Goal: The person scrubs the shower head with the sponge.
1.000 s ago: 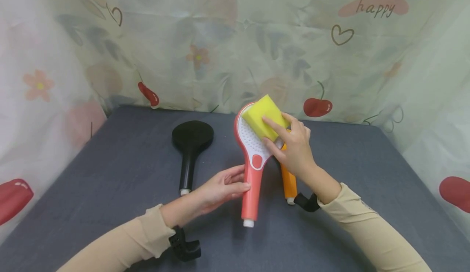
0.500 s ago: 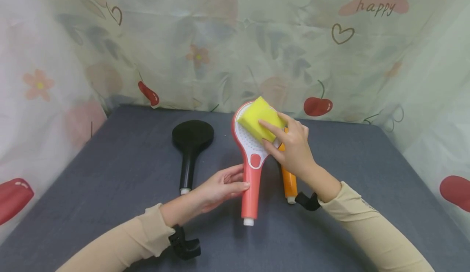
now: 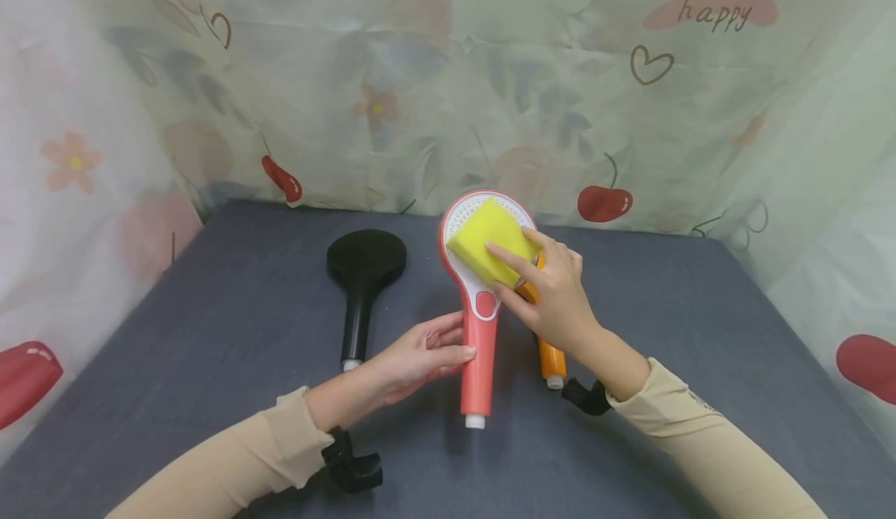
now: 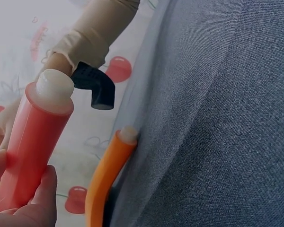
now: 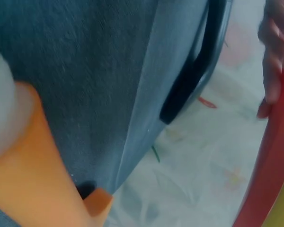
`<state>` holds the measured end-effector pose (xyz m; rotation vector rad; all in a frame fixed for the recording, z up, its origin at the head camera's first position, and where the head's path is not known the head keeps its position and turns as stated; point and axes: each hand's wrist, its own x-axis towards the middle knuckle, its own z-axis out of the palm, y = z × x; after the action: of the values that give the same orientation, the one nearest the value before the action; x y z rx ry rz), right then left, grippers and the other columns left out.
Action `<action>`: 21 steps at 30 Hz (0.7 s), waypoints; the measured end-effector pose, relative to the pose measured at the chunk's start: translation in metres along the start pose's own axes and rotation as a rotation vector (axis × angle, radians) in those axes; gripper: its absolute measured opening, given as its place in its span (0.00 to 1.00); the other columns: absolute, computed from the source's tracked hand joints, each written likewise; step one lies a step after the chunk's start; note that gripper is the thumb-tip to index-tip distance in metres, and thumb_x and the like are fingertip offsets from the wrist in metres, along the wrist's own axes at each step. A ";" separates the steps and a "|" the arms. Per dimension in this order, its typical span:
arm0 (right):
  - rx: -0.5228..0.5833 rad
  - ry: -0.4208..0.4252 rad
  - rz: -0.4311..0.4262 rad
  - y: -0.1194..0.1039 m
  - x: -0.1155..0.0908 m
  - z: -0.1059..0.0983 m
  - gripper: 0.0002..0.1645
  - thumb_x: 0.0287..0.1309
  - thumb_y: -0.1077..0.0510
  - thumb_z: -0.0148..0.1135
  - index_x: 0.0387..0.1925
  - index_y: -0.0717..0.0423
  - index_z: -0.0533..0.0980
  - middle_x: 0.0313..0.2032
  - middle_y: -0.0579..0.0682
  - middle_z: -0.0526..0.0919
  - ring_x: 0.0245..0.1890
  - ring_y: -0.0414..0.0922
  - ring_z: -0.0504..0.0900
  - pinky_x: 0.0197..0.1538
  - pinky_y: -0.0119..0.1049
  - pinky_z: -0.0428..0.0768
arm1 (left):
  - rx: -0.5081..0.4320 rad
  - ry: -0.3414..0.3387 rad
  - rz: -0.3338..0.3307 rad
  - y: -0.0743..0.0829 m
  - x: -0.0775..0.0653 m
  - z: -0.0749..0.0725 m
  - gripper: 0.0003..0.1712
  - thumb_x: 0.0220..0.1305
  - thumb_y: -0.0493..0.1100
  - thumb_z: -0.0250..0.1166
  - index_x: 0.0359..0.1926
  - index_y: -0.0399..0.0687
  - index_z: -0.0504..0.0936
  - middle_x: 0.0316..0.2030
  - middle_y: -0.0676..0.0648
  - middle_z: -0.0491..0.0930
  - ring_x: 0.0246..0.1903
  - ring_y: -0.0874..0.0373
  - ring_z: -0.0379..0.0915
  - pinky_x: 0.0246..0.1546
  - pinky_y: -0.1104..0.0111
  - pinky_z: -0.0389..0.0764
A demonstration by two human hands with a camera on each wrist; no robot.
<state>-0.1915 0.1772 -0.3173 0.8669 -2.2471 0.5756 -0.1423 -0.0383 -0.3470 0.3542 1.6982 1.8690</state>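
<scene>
My left hand (image 3: 423,355) grips the handle of a coral-red shower head (image 3: 478,371), raised above the table with its white nozzle face toward the head camera. In the left wrist view, thumb and fingers wrap the red handle (image 4: 35,137) below its white threaded end. A yellow sponge (image 3: 493,240) lies against the nozzle face, pinched by my right hand (image 3: 556,293) with thumb and fingers along its edge. Much of the nozzle face is hidden behind the sponge. In the right wrist view only a strip of the sponge (image 5: 281,203) shows.
A black shower head (image 3: 367,258) lies face down on the grey cloth-covered table (image 3: 231,332) at left. Behind my right hand lies an orange shower head (image 3: 551,359), partly hidden. A printed curtain (image 3: 448,75) encloses the back and sides.
The sponge and my right hand have moved left, then down over the nozzle face, baring its top rim. The red shower head has shifted slightly left, still in my left hand.
</scene>
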 end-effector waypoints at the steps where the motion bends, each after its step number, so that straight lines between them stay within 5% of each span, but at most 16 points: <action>1: -0.008 -0.001 -0.022 -0.001 -0.001 0.001 0.31 0.45 0.54 0.71 0.54 0.44 0.75 0.55 0.66 0.70 0.56 0.57 0.68 0.47 0.55 0.63 | -0.003 -0.005 0.003 0.000 0.000 0.000 0.41 0.60 0.47 0.64 0.70 0.45 0.55 0.66 0.40 0.65 0.54 0.59 0.73 0.60 0.60 0.72; 6: -0.028 0.004 -0.037 0.004 -0.002 0.000 0.31 0.44 0.54 0.72 0.54 0.44 0.76 0.54 0.66 0.71 0.56 0.57 0.68 0.47 0.54 0.63 | -0.003 -0.002 0.001 -0.001 0.000 -0.001 0.42 0.60 0.48 0.64 0.70 0.46 0.55 0.66 0.41 0.64 0.56 0.58 0.73 0.61 0.60 0.71; 16: -0.012 0.041 0.165 0.026 0.006 -0.007 0.26 0.51 0.57 0.66 0.55 0.47 0.75 0.56 0.65 0.68 0.55 0.60 0.66 0.50 0.59 0.59 | -0.021 0.023 -0.008 -0.002 0.000 -0.001 0.40 0.61 0.46 0.63 0.70 0.43 0.55 0.67 0.41 0.64 0.55 0.59 0.73 0.60 0.60 0.72; 21: -0.004 0.045 0.070 0.017 -0.002 -0.002 0.27 0.48 0.56 0.68 0.54 0.47 0.76 0.54 0.66 0.70 0.52 0.60 0.69 0.47 0.58 0.61 | -0.018 0.025 0.006 -0.001 0.001 -0.002 0.41 0.61 0.46 0.63 0.70 0.44 0.55 0.66 0.41 0.64 0.54 0.59 0.74 0.59 0.61 0.73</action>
<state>-0.2019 0.1913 -0.3201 0.7682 -2.2442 0.6165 -0.1440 -0.0392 -0.3488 0.3304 1.6972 1.8994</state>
